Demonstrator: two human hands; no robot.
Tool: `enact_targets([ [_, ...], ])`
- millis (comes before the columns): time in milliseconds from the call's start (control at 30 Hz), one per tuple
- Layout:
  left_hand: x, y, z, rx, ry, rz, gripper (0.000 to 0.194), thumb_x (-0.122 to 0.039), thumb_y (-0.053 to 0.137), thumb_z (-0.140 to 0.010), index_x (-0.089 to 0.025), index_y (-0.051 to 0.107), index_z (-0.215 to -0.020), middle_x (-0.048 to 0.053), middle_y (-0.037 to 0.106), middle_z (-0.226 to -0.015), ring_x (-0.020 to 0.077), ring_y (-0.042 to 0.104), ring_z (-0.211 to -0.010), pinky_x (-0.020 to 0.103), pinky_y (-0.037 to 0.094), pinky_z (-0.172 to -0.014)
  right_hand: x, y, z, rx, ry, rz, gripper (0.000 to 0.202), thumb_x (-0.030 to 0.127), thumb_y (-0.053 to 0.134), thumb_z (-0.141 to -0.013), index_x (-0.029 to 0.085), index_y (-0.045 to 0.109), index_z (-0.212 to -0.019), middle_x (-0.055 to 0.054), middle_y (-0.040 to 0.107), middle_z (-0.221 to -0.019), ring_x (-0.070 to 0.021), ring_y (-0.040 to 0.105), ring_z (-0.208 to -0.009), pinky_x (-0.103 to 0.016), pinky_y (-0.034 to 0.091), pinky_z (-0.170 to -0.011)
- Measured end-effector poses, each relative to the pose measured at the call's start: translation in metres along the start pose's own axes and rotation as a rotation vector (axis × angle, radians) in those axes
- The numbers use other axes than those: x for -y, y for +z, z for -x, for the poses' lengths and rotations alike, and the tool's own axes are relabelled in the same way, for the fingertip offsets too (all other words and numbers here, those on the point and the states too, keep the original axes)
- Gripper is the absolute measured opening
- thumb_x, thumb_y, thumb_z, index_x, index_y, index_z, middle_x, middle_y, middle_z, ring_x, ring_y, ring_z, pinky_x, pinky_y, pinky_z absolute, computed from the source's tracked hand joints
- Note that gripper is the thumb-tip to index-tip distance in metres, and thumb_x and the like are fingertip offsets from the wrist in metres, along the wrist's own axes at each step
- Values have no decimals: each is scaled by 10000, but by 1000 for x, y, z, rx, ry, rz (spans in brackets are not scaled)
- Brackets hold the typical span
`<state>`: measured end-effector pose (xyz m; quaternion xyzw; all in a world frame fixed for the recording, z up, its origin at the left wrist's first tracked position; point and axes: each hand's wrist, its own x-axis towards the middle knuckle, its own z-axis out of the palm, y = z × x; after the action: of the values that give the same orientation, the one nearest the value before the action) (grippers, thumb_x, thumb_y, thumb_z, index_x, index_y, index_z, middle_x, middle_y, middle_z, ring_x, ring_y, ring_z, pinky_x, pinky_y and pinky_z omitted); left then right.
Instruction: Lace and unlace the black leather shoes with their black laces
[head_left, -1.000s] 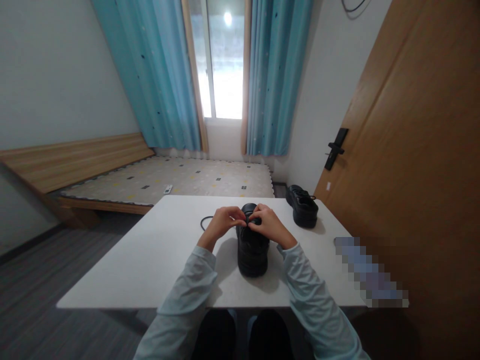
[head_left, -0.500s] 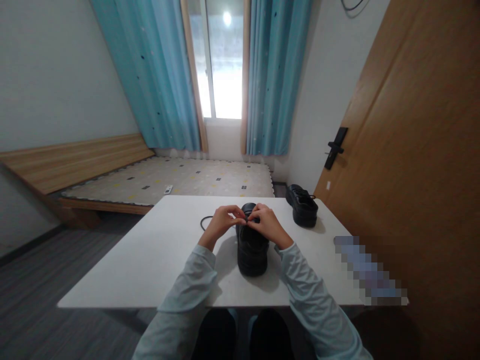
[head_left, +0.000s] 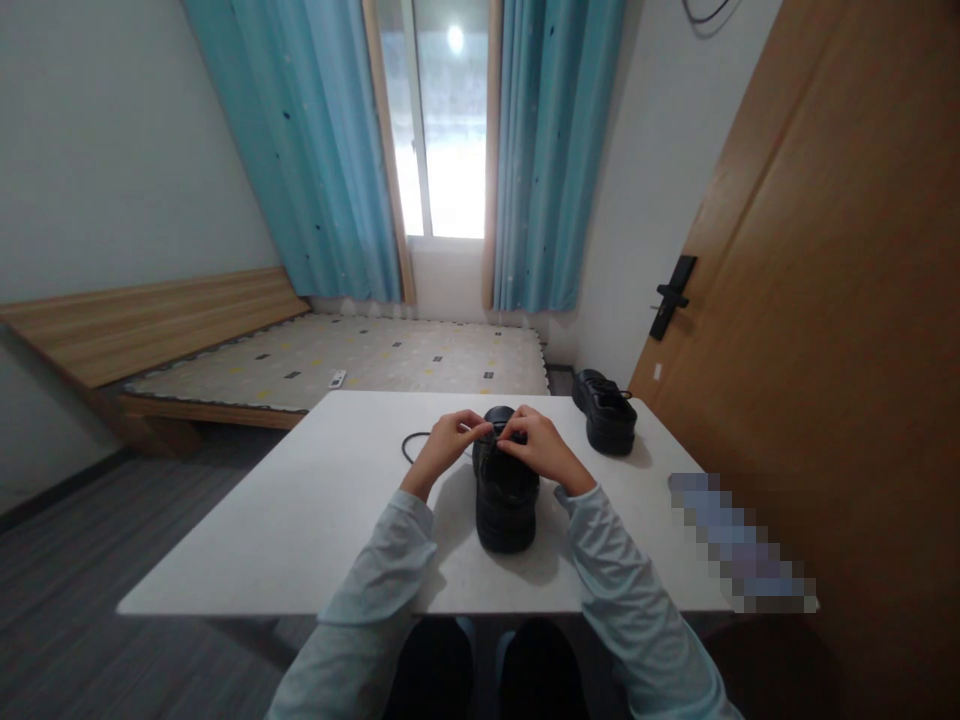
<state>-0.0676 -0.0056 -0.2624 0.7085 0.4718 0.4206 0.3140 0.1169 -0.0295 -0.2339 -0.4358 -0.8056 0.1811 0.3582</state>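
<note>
A black shoe [head_left: 506, 505] stands on the white table with its heel towards me. My left hand [head_left: 454, 437] pinches at the shoe's lace area from the left, thumb and fingertips together. From the right, my right hand [head_left: 534, 440] pinches at the same spot, its fingertips close to the left ones. What lies between the fingertips is too small to make out. A black lace [head_left: 407, 443] loops out on the table to the left of my left hand.
Another black shoe [head_left: 609, 415] sits at the back right of the white table [head_left: 262, 520]. A blurred flat item [head_left: 739, 545] lies along the right edge. Beyond are a bed [head_left: 390, 355] and a wooden door [head_left: 817, 300].
My fingertips have moved slightly apart at the lace area, the left ones a little up, the right ones shifted slightly right. More of the shoe's opening shows.
</note>
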Motion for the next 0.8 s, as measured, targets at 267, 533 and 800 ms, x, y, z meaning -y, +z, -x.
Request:
enact_targets([
  [267,-6,3,3,81,-53,237,363,-499,644,-701,-139,603,-720,-16,554,-633,99,491,-588,220,375,-545,-4,-9,1,16,-9,-88,87,79,645,-705,154,657,-663,-4,529,-757,-121,514,-703,-262,412,-680],
  [533,-10,0,10,199,-43,344,314,-454,631,-746,-147,566,-733,-25,519,-679,93,478,-638,211,366,-586,-8,-15,2,12,6,-192,70,129,620,-710,150,617,-643,-2,532,-747,-125,531,-704,-272,433,-679],
  [800,-11,0,10,195,-71,234,375,-516,593,-746,-151,529,-693,-27,499,-632,96,460,-588,219,355,-550,-13,-30,4,-28,24,-277,101,233,621,-737,156,587,-682,-6,554,-738,-137,532,-718,-281,432,-675],
])
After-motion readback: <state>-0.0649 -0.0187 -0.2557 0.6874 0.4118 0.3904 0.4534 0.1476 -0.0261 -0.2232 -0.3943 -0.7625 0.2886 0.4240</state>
